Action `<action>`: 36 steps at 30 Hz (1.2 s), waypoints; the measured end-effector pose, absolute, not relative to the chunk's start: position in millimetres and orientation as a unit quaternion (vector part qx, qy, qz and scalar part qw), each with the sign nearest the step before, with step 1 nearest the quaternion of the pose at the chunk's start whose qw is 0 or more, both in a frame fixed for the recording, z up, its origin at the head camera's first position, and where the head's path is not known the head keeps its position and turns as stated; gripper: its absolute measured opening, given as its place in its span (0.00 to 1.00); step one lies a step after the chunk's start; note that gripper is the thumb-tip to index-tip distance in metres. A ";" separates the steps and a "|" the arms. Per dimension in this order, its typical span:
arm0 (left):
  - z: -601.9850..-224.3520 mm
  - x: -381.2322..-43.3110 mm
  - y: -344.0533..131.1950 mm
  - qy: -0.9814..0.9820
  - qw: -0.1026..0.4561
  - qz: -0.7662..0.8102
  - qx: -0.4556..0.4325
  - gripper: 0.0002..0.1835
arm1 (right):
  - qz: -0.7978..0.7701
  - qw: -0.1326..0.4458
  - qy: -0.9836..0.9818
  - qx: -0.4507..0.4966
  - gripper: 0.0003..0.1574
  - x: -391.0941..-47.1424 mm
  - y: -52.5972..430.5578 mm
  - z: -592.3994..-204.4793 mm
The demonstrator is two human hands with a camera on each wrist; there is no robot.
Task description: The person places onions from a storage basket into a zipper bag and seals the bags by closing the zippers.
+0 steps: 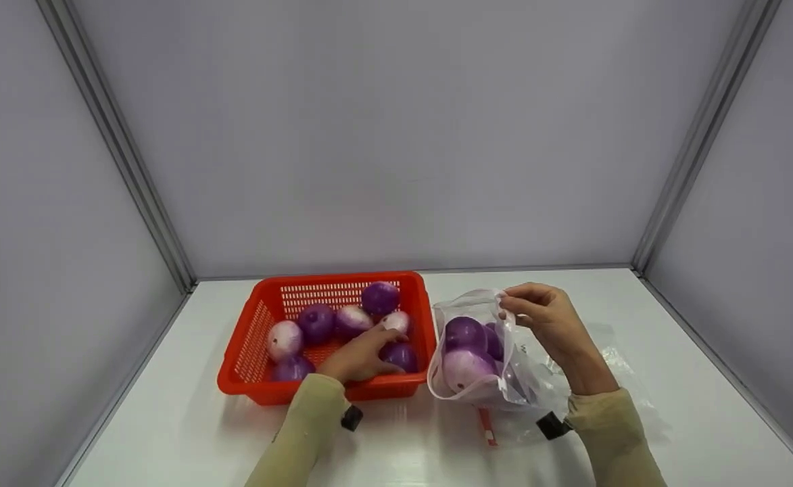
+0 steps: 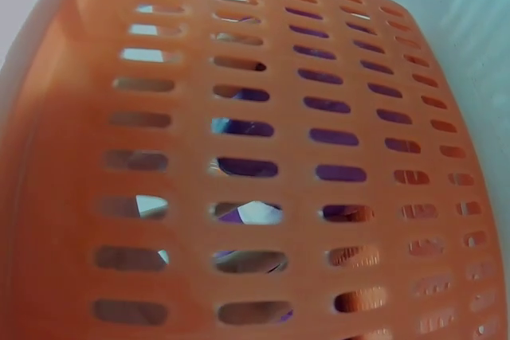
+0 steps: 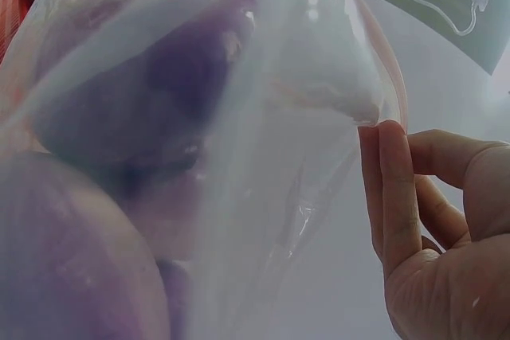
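My left hand (image 1: 362,355) reaches over the near rim of a red plastic basket (image 1: 281,283), its thumb and fingers round a red onion (image 1: 399,356) in the near right corner. Several other red onions (image 1: 316,323), some purple and some pale, lie in the basket. The basket's slotted wall (image 2: 191,149) fills the left wrist view and mostly hides that hand. To the right of the basket, a clear plastic bag (image 1: 528,385) with several onions (image 1: 469,368) inside gapes at the top. Thumb and fingertips of my right hand (image 1: 555,325) pinch its right rim.
Flat clear plastic bags (image 1: 629,389) lie on the white table (image 1: 680,325) under and beyond the right forearm. A small red and white strip (image 1: 487,426) shows below the filled bag. Pale panels (image 1: 410,135) enclose the table at the back and both sides.
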State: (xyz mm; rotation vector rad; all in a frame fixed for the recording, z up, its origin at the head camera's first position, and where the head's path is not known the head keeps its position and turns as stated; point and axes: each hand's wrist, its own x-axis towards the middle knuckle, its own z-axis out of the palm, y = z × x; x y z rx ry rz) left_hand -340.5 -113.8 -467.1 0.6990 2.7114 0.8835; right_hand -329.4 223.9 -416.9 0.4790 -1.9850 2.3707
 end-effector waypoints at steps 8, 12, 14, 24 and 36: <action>-466.2 -338.8 -113.0 0.929 0.074 0.282 0.230 0.33 | 0.757 0.012 -0.636 0.148 0.15 -328.1 223.0 -417.3; -463.3 -335.0 -113.3 0.936 0.047 0.276 0.212 0.35 | 0.754 0.011 -0.638 0.154 0.14 -329.5 221.7 -417.0; -462.2 -333.3 -113.7 0.940 0.026 0.270 0.207 0.35 | 0.752 0.011 -0.640 0.157 0.14 -329.9 221.4 -416.7; -449.9 -324.3 -122.7 0.925 -0.085 0.298 0.221 0.33 | 0.752 0.007 -0.639 0.161 0.15 -329.2 221.9 -416.9; -434.1 -304.2 -146.2 0.891 -0.158 0.365 0.220 0.36 | 0.749 0.005 -0.641 0.167 0.13 -331.3 219.3 -417.6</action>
